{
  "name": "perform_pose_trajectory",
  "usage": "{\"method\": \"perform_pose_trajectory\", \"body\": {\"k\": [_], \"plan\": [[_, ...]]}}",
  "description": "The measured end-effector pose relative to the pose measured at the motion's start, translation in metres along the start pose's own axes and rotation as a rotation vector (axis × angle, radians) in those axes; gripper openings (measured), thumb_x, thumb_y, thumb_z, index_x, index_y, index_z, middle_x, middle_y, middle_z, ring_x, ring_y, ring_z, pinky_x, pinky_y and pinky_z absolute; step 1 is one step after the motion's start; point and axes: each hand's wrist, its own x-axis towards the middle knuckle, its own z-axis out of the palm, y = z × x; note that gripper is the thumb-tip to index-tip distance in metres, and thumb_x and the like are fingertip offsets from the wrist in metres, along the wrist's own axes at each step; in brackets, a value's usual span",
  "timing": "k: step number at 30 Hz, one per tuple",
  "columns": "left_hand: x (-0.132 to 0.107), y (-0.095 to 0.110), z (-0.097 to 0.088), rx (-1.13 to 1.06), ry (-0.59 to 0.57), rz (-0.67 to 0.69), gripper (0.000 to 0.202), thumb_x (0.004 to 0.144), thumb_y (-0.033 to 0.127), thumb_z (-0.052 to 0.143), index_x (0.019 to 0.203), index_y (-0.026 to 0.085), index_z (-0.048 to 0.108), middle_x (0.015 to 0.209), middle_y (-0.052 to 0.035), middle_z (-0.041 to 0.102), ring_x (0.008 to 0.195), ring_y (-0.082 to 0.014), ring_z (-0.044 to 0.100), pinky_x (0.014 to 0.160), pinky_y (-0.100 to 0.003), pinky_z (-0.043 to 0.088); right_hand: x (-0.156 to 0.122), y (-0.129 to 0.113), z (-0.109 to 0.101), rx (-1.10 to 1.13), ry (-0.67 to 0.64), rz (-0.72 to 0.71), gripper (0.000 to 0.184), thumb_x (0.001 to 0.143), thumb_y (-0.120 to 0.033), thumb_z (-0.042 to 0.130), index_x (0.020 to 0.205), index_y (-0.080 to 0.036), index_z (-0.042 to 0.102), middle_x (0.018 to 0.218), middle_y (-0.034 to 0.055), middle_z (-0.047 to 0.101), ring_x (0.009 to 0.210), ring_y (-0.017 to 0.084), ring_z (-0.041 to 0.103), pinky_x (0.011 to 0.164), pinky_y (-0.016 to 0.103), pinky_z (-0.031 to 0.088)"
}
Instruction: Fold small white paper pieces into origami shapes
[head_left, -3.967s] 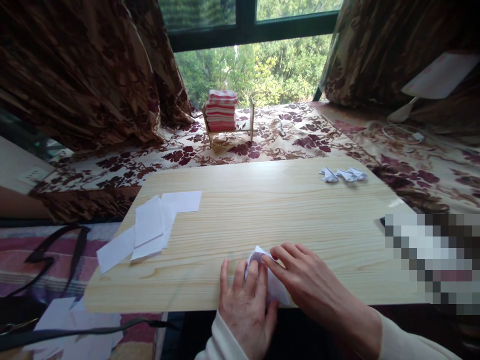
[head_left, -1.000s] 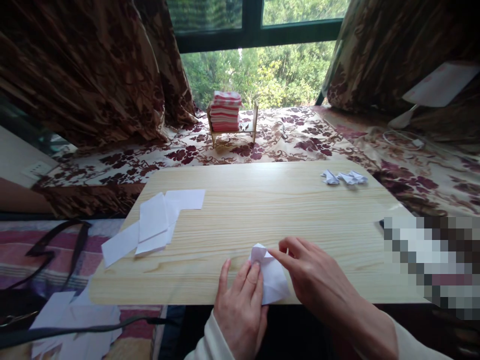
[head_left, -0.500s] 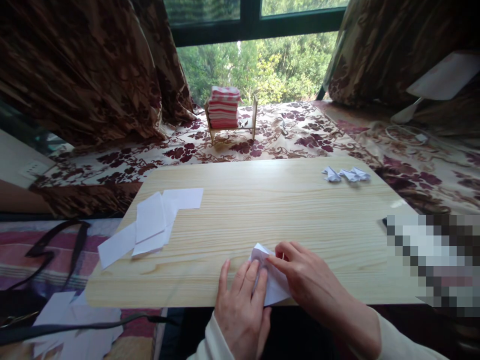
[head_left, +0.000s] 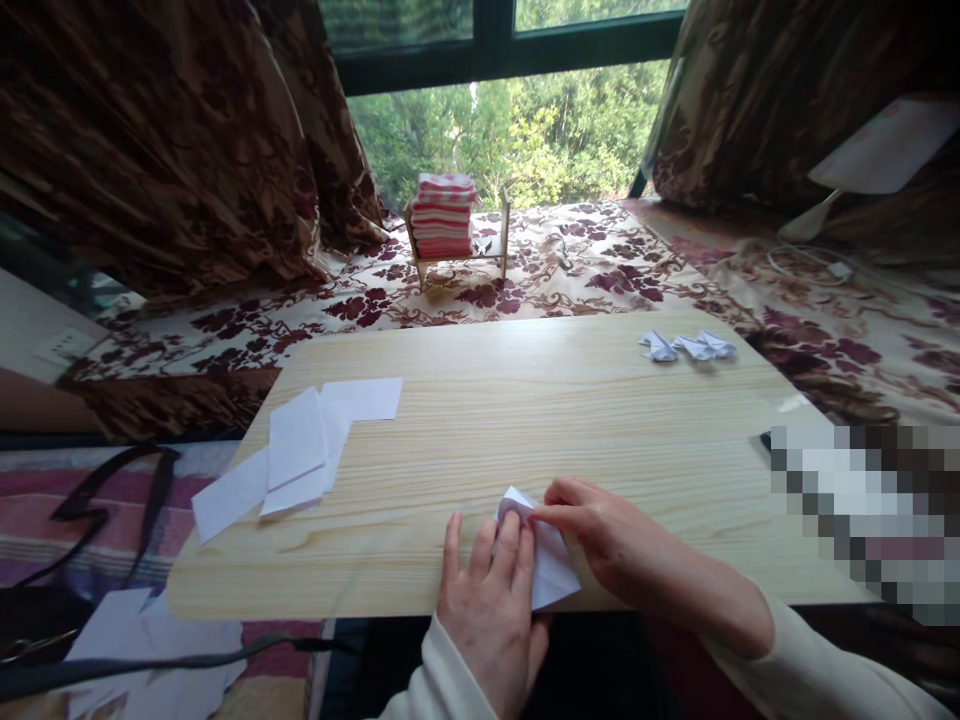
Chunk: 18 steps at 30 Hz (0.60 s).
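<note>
A white sheet of paper (head_left: 553, 568), partly folded, lies at the table's near edge with its pointed top facing away from me. My left hand (head_left: 487, 585) rests on its left side, fingers stretched and somewhat spread, fingertips pressing the paper down. From the right, my right hand (head_left: 600, 525) reaches in with its index finger extended to the fold near the top; the other fingers are curled, and the thumb is largely hidden. The paper's left part is covered by my left hand.
Loose white paper pieces (head_left: 296, 440) lie on the left of the wooden table (head_left: 465, 420). Small folded paper shapes (head_left: 694, 346) sit at its far right. More paper (head_left: 150, 650) lies below left. A rack with striped cloths (head_left: 444, 215) and a lamp (head_left: 885, 145) stand beyond.
My right hand's index finger has slid slightly along the fold, and its curled fingers have drawn closer together. My left hand stays on the paper. The view has shifted a little.
</note>
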Motion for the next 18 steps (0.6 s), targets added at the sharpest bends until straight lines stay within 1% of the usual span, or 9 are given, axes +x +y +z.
{"method": "perform_pose_trajectory", "body": {"k": [1, 3, 5, 6, 8, 11, 14, 18], "plan": [[0.0, 0.0, 0.0, 0.004, -0.003, 0.003, 0.06, 0.072, 0.044, 0.062, 0.121, 0.011, 0.054, 0.125, -0.0111, 0.059, 0.113, -0.0279, 0.045, 0.104, -0.051, 0.014, 0.0, 0.001, -0.001, 0.002, 0.012, -0.003, 0.042, 0.075, 0.004, 0.041, 0.099, -0.022, 0.065, 0.084, 0.0039, 0.059, 0.076, 0.015, 0.055, 0.067, 0.024, 0.044], [0.0, 0.0, 0.0, 0.011, -0.002, 0.007, 0.06, 0.072, 0.045, 0.062, 0.121, 0.011, 0.054, 0.125, -0.0113, 0.059, 0.113, -0.028, 0.045, 0.104, -0.051, 0.015, 0.0, 0.0, -0.003, -0.029, 0.07, -0.007, 0.047, 0.075, 0.004, 0.04, 0.108, -0.021, 0.061, 0.09, 0.0057, 0.06, 0.081, 0.016, 0.056, 0.07, 0.025, 0.046], [0.0, 0.0, 0.0, 0.017, 0.006, 0.007, 0.06, 0.073, 0.044, 0.062, 0.121, 0.01, 0.054, 0.125, -0.0114, 0.059, 0.113, -0.028, 0.045, 0.103, -0.051, 0.016, 0.001, -0.002, -0.003, -0.1, 0.145, -0.027, 0.051, 0.076, 0.003, 0.04, 0.118, -0.021, 0.055, 0.096, 0.0074, 0.059, 0.085, 0.018, 0.056, 0.071, 0.027, 0.047], [0.0, 0.0, 0.001, 0.018, 0.011, 0.007, 0.06, 0.073, 0.044, 0.062, 0.121, 0.01, 0.054, 0.125, -0.0114, 0.059, 0.113, -0.028, 0.045, 0.103, -0.051, 0.016, 0.002, -0.004, -0.003, -0.142, 0.174, -0.045, 0.049, 0.078, 0.001, 0.041, 0.12, -0.021, 0.054, 0.097, 0.0077, 0.059, 0.086, 0.018, 0.056, 0.071, 0.027, 0.047], [0.0, -0.001, 0.001, 0.019, 0.01, 0.006, 0.057, 0.074, 0.043, 0.061, 0.12, 0.01, 0.055, 0.125, -0.0115, 0.059, 0.114, -0.028, 0.045, 0.104, -0.051, 0.016, 0.005, -0.009, -0.001, -0.212, 0.213, -0.079, 0.038, 0.083, -0.005, 0.044, 0.115, -0.021, 0.056, 0.094, 0.007, 0.059, 0.085, 0.018, 0.055, 0.069, 0.027, 0.046], [0.0, -0.001, 0.001, 0.011, 0.001, 0.008, 0.054, 0.075, 0.043, 0.06, 0.118, 0.012, 0.056, 0.127, -0.0113, 0.057, 0.115, -0.028, 0.045, 0.105, -0.051, 0.015, 0.011, -0.014, 0.004, -0.265, 0.262, -0.074, 0.017, 0.087, -0.013, 0.049, 0.096, -0.019, 0.063, 0.085, 0.0057, 0.059, 0.08, 0.018, 0.055, 0.067, 0.027, 0.044], [-0.001, -0.002, 0.0, -0.004, -0.003, 0.001, 0.055, 0.076, 0.043, 0.059, 0.121, 0.012, 0.054, 0.128, -0.0101, 0.057, 0.115, -0.0273, 0.045, 0.106, -0.05, 0.014, 0.013, -0.013, 0.009, -0.251, 0.268, -0.033, 0.014, 0.087, -0.013, 0.05, 0.083, -0.018, 0.063, 0.079, 0.0041, 0.06, 0.075, 0.017, 0.055, 0.064, 0.026, 0.041], [-0.005, -0.003, 0.002, -0.05, 0.011, -0.01, 0.055, 0.077, 0.042, 0.059, 0.123, 0.013, 0.053, 0.128, -0.0094, 0.057, 0.115, -0.0269, 0.046, 0.108, -0.049, 0.012, 0.012, -0.007, 0.014, -0.227, 0.25, -0.007, 0.015, 0.087, -0.013, 0.051, 0.079, -0.018, 0.062, 0.074, 0.0019, 0.059, 0.068, 0.015, 0.054, 0.062, 0.024, 0.04]]}}
